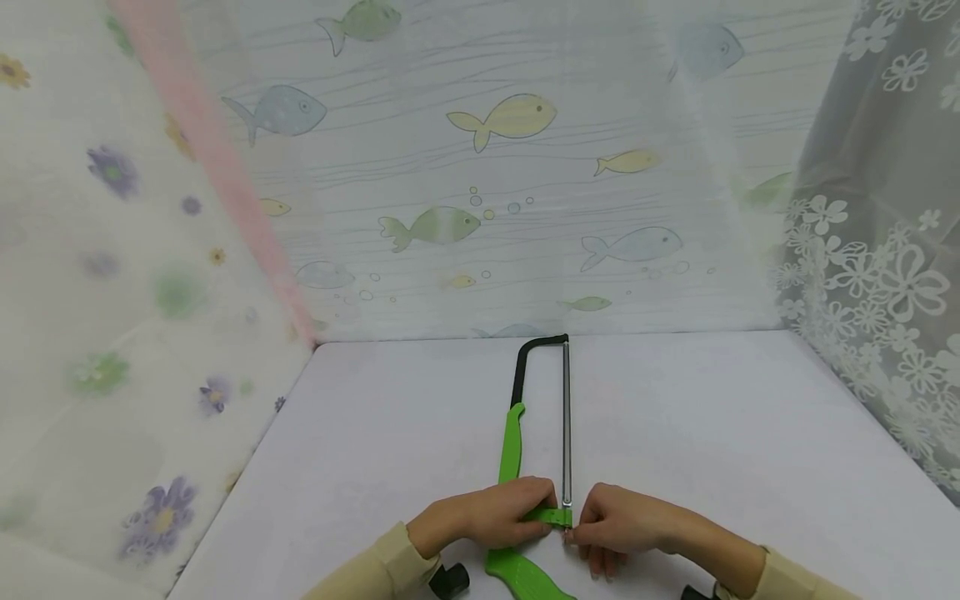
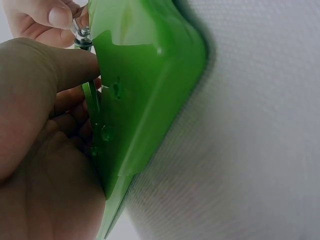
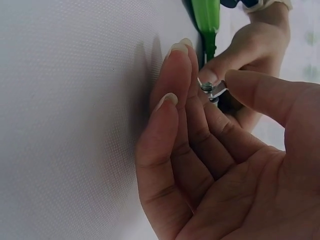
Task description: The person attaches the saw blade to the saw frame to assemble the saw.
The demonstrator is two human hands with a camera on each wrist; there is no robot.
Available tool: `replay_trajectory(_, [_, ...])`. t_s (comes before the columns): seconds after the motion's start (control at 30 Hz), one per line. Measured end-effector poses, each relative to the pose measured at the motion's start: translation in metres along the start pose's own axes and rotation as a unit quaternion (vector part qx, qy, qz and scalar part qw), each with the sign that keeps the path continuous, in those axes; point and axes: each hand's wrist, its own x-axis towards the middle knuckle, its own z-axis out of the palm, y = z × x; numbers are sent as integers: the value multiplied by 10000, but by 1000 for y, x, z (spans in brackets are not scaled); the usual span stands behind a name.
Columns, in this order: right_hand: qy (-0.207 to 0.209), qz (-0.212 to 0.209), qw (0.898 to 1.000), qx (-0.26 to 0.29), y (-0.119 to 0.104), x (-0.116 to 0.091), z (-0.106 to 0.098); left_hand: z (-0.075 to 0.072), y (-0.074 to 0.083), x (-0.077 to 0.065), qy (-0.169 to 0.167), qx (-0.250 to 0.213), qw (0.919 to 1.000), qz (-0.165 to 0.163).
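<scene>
Where 9 o'clock falls in the head view, we list one white flower-printed curtain (image 1: 75, 275), its pink edging (image 1: 202, 142) towards 10. Next, a white worktop (image 1: 405, 408) across the lower half. At 6 o'clock, we enter one left hand (image 1: 506, 515), fingers curled round the green frame of a hacksaw (image 1: 510, 446). The hacksaw lies on the worktop, its black bow pointing to 12, its handle nearest us; the blade (image 1: 567, 417) runs along its 3 o'clock side. Beyond, at 12, a fish-printed curtain (image 1: 525, 183). At 5 o'clock, one right hand (image 1: 618, 521), thumb and forefinger clamped on a small metal wing nut (image 2: 82, 34) at the blade's near end. Last, towards 3, a grey-white floral lace curtain (image 1: 885, 275).
</scene>
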Motion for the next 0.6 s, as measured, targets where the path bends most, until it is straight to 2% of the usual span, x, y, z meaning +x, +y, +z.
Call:
replay_trajectory(0.47, [138,-39,9998,-157,4,-2,-3,-1,1,-1,22,46,10000,59])
replay_trajectory(0.6, [106,-176,9996,-194,4,-2,-3,-2,2,-1,27,63,9999,109])
